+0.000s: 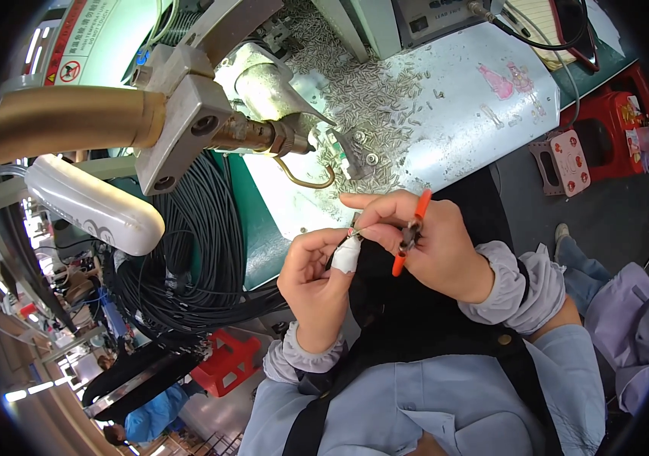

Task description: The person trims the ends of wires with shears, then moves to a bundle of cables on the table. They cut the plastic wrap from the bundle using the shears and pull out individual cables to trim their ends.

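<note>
My left hand (315, 275) pinches the end of a thin black cable (357, 229) between thumb and a finger wrapped in white tape (346, 257). My right hand (427, 242) holds small orange-handled cutters (409, 232) in its palm, and its thumb and forefinger meet the same cable tip just right of the left fingers. Both hands hover over my black apron, near the front edge of the white bench top (461, 106).
A press machine with a brass cylinder (74, 121) and metal head (188, 114) stands at left. Several small metal terminals (370, 91) litter the bench. Coiled black cables (195, 243) hang beside it. Red stools (606, 129) stand at right, and another person sits at lower right.
</note>
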{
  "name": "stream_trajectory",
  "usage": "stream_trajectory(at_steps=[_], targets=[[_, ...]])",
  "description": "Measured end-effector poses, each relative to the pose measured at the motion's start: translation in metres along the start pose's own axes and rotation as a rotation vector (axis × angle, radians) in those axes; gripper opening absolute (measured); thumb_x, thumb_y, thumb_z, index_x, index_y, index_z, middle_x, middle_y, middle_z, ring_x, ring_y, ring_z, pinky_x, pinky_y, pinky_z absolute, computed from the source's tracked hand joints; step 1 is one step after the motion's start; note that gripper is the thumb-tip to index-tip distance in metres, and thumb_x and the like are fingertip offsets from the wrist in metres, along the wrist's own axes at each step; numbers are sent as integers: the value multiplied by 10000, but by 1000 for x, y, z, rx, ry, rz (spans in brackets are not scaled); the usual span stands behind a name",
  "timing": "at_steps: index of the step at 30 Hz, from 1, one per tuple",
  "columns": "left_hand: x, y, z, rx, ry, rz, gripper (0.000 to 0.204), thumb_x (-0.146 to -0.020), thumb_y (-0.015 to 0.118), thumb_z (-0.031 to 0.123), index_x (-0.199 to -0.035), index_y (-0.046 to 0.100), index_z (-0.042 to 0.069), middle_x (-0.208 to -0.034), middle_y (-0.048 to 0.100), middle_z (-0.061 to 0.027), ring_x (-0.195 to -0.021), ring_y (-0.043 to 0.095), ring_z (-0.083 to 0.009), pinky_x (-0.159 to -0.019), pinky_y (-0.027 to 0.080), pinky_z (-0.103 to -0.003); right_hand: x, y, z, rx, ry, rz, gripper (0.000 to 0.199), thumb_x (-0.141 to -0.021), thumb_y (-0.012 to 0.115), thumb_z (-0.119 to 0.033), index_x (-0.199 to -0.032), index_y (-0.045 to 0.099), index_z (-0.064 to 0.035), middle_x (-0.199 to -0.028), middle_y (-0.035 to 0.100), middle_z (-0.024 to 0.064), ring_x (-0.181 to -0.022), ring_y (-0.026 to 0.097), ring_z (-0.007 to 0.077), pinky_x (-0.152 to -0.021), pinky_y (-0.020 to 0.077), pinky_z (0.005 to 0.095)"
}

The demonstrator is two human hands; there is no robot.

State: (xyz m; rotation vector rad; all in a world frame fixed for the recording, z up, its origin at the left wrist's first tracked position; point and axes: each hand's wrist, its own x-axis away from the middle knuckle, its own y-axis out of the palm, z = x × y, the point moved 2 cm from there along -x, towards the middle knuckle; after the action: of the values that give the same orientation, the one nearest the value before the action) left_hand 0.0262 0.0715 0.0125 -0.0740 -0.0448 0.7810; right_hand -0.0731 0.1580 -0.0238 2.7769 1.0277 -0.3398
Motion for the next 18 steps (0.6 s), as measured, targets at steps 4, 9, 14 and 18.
stream_trajectory(at_steps=[4, 9, 14, 18], targets=[[-1, -5, -2, 43, -44, 51, 113, -776, 565, -29, -876, 513, -18, -744, 548, -30, -539, 424, -18, -451, 300, -143, -5, -19, -20, 376, 181, -345, 256, -699, 714, -188, -758, 543, -7, -563, 568, 93, -439, 544, 167, -444, 419, 252], [-3, -3, 0, 43, -40, 41, 103, -781, 551, -38, -875, 514, -14, -712, 532, -14, -488, 367, -6, -409, 244, -153, 1, -16, -19, 528, 159, -401, 351, -670, 734, -277, -669, 514, -3, -497, 530, 92, -395, 498, 218, -430, 400, 260], [-11, -8, -1, 93, -155, -16, 143, -768, 567, -67, -902, 530, -35, -805, 576, -51, -624, 510, -43, -543, 399, -158, 4, -14, -10, 483, 269, -400, 339, -754, 640, -288, -617, 489, -17, -488, 507, 83, -435, 510, 265, -427, 408, 327], [-39, -10, -14, 345, -300, -103, 87, -792, 549, -28, -877, 530, -19, -746, 555, -30, -511, 417, -26, -432, 307, -165, -2, -20, -2, 317, 279, -322, 275, -782, 633, -201, -647, 489, -9, -464, 483, 54, -390, 467, 176, -413, 387, 271]])
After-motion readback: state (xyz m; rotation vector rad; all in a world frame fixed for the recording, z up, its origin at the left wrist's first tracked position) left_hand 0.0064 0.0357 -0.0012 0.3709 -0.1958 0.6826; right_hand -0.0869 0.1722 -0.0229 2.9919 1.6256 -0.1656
